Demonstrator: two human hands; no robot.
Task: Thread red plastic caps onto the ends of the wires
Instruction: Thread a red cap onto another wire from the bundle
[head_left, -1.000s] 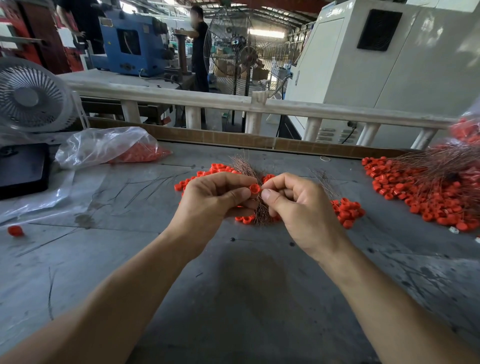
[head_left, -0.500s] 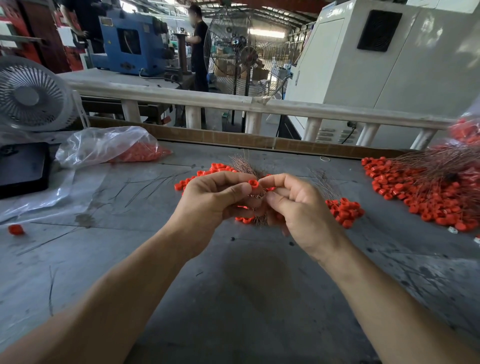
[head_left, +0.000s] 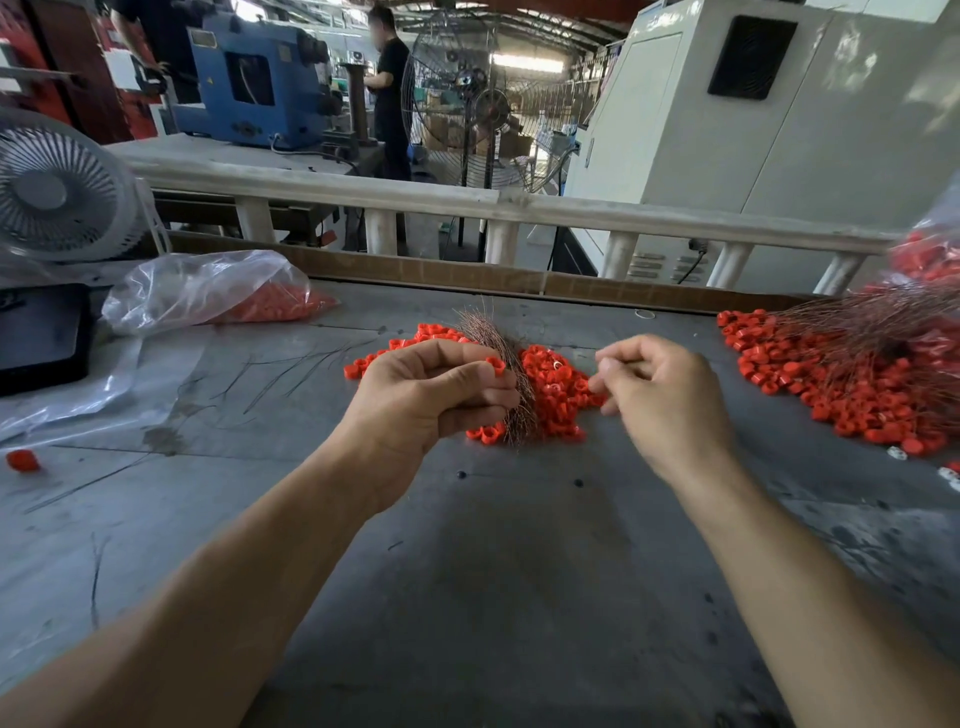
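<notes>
Already my left hand (head_left: 436, 395) pinched one red cap (head_left: 495, 365) and gripped the bundle of wires (head_left: 511, 374). My right hand (head_left: 660, 395) had curled fingers, maybe pulling a thin wire; I couldn't tell. Finished wires (head_left: 872, 332) lay far right on the bench (head_left: 519, 571), but many loose caps (head_left: 558, 395) were left.

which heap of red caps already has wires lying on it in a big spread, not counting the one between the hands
The heap at the far right: a wide fan of thin copper wires lies across it. The bagged caps at left have no wires.
</notes>
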